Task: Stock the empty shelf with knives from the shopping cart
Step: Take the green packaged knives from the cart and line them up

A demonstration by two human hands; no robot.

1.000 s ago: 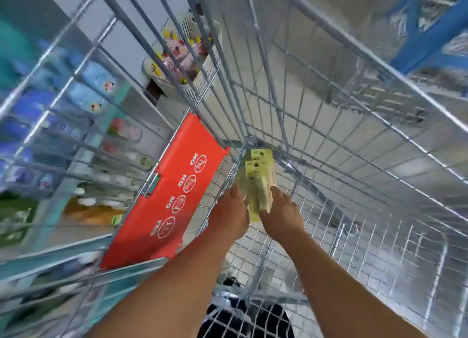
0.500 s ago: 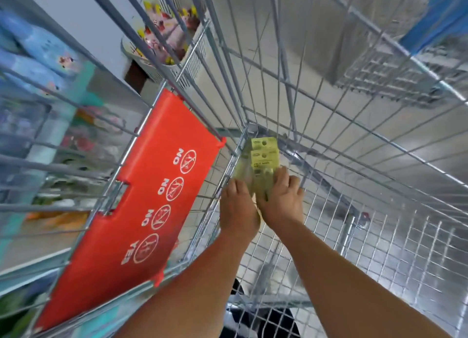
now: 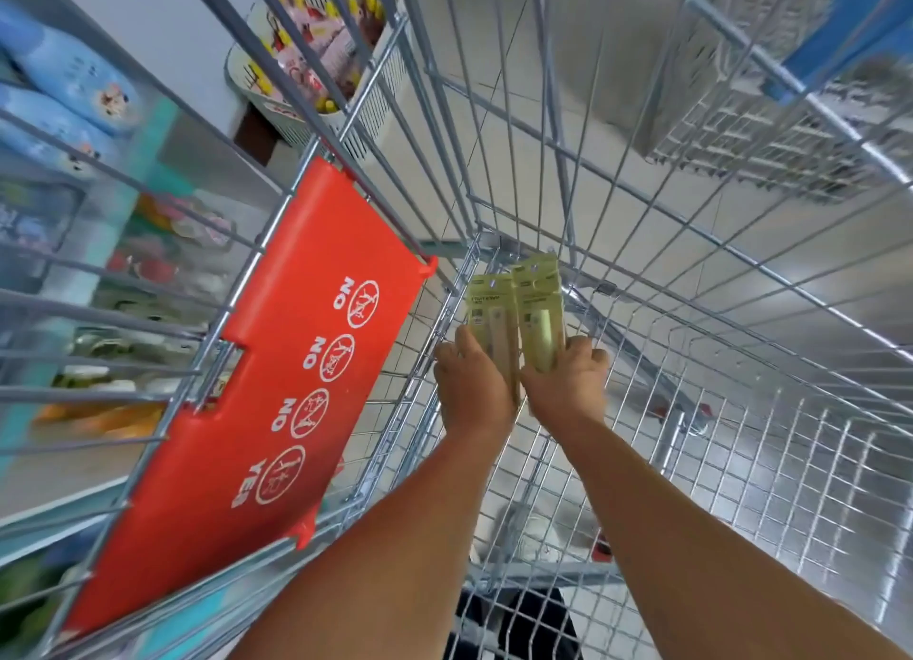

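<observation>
Store shelving blurs past on the left beyond the wire cart [image 3: 691, 412], whose red flap [image 3: 276, 387] hangs at its near end. Both hands reach down into the cart's far corner, side by side. The left hand [image 3: 472, 392] holds one knife pack [image 3: 486, 313]; the right hand [image 3: 568, 387] holds another [image 3: 538, 308], fingers curled round it. Packs stand touching, long axes pointing away from the wrists, so lifting out probably means drawing straight back and up.

Both forearms are bare from the lower edge of the view to the wrists, with no sleeve in view. The left hand [image 3: 472, 392] and right hand [image 3: 568, 387] are bare too. Through the wire below, dark trousers [image 3: 514, 625] and a pale shoe [image 3: 538, 536] show, blurred.
</observation>
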